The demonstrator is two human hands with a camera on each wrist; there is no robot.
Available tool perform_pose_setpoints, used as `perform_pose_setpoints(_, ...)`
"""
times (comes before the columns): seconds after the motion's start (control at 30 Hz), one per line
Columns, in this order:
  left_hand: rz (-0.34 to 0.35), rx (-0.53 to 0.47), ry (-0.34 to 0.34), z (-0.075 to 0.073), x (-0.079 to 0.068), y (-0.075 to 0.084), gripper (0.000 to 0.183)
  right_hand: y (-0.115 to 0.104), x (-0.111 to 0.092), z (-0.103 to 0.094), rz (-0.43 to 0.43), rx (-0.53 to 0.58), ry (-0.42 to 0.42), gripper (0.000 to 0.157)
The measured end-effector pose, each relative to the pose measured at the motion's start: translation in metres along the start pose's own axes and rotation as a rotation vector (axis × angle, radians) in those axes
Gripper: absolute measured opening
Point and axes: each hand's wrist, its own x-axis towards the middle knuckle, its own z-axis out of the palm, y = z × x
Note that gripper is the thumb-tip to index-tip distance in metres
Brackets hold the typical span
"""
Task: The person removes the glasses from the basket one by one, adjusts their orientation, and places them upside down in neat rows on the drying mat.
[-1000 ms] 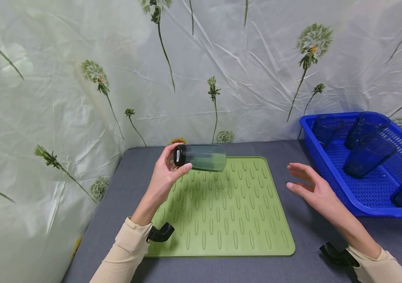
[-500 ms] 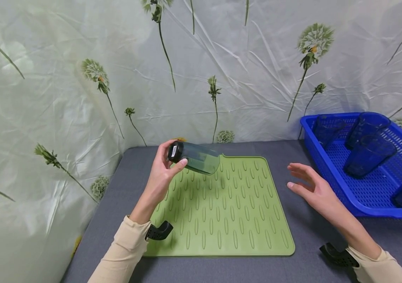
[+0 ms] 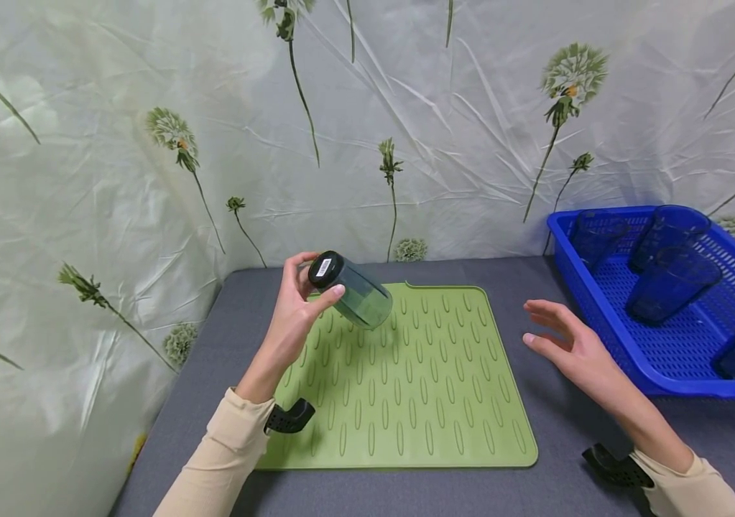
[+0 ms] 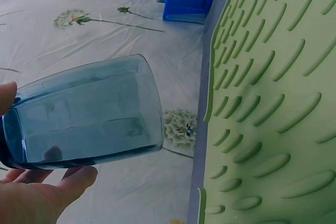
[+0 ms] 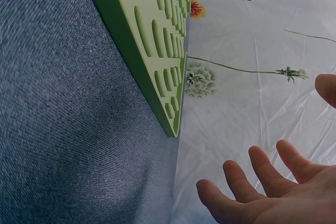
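Translucent blue-green plastic tumbler (image 3: 350, 292) held in air above far-left corner of the ribbed green silicone mat (image 3: 419, 402), long axis tilted, dark base up-left, open mouth down-right toward mat. Left hand (image 3: 294, 316) pinches base end, thumb and fingers wrapped, forearm raised off mat's left edge. Right hand (image 3: 567, 343) hovers off mat's right edge, fingers spread, holding nothing. Bare grey desk (image 3: 555, 287) between mat and blue perforated plastic basket (image 3: 664, 359) right of mat.
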Motion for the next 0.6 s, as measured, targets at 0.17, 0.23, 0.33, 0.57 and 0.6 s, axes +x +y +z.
perform_pose_setpoints(0.17, -0.003, 0.004, 0.044, -0.002, 0.003, -0.002, 0.071, 0.001, 0.0, -0.001, -0.003, -0.009, 0.002, 0.052)
perform_pose_setpoints(0.23, -0.005, 0.012, 0.057, -0.003, 0.004, -0.003, 0.071, 0.001, 0.0, -0.001, -0.002, -0.015, 0.004, 0.052)
perform_pose_setpoints(0.33, -0.014, 0.053, 0.065, -0.005, 0.004, -0.004, 0.068, 0.001, 0.0, 0.0, -0.001, -0.011, 0.005, 0.051)
perform_pose_setpoints(0.57, -0.034, 0.14, 0.089, -0.012, 0.006, -0.007, 0.062, 0.0, 0.001, 0.001, 0.005, 0.008, -0.005, 0.053)
perform_pose_setpoints(0.6, -0.037, 0.146, 0.089, -0.012, 0.007, -0.008, 0.062, 0.0, 0.001, 0.001, 0.008, 0.005, -0.004, 0.052)
